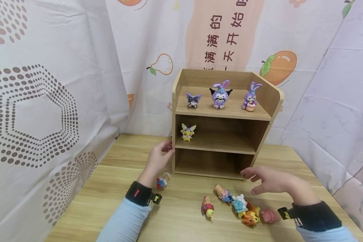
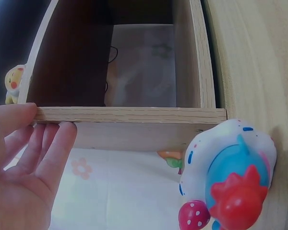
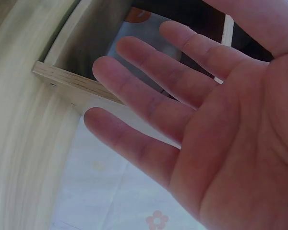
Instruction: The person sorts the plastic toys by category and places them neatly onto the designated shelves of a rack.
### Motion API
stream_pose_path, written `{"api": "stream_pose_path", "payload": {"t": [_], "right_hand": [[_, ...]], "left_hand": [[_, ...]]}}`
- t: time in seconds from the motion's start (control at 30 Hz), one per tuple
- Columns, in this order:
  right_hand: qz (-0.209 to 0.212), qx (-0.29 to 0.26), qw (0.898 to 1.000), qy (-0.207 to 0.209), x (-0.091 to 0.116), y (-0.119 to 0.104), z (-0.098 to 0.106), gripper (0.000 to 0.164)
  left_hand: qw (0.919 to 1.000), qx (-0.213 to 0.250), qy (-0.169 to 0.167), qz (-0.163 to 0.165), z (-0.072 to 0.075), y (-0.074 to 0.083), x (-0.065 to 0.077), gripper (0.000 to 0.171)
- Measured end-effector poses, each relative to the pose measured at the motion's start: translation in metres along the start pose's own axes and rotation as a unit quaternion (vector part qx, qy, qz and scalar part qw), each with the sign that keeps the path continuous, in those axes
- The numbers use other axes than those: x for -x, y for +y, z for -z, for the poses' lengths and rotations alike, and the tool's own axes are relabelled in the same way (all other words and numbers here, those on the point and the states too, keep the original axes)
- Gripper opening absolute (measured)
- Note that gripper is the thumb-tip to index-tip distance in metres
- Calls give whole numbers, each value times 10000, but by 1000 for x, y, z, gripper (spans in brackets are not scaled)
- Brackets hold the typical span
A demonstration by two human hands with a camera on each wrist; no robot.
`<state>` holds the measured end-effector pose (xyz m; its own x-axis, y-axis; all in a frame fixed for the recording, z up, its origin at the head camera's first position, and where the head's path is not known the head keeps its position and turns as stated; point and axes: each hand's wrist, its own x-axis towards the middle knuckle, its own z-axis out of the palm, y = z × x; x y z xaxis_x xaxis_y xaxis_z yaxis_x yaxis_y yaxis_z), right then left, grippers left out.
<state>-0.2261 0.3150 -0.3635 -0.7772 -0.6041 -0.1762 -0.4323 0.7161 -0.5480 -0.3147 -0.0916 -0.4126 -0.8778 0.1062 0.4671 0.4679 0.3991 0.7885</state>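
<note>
A small three-level wooden shelf (image 1: 222, 115) stands on the table in the head view. My left hand (image 1: 158, 158) grips its left side panel, thumb at the front edge and fingers against the outer face, as the left wrist view shows the hand (image 2: 26, 158) at the panel (image 2: 134, 115). My right hand (image 1: 272, 179) hovers by the lower right corner, its fingers spread; in the right wrist view the palm (image 3: 230, 115) holds nothing. A blue, red and white figurine (image 1: 161, 182) lies under the left wrist, near the shelf's base.
On the top level stand three purple figurines (image 1: 220, 95), and a yellow one (image 1: 187, 132) is on the middle level. Before the shelf lie a red-and-yellow figurine (image 1: 207, 207) and a cluster including an orange one (image 1: 251, 216) and a pink one (image 1: 268, 215). Printed cloth (image 1: 151, 37) hangs behind.
</note>
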Motion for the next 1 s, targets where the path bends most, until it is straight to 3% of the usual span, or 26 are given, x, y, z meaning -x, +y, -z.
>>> {"api": "stream_pose_path", "payload": {"t": [0.53, 0.83, 1.0], "right_hand": [[89, -68, 9997, -207, -3, 5, -18, 62], [-258, -195, 9983, -487, -8, 9, -31, 61], [-112, -314, 9979, -559, -11, 11, -37, 61]], "left_hand": [[10000, -92, 6, -34, 1, 0, 0, 31], [9999, -110, 0, -72, 1, -1, 0, 31], [9999, -124, -17, 8, 1, -1, 0, 32]]}}
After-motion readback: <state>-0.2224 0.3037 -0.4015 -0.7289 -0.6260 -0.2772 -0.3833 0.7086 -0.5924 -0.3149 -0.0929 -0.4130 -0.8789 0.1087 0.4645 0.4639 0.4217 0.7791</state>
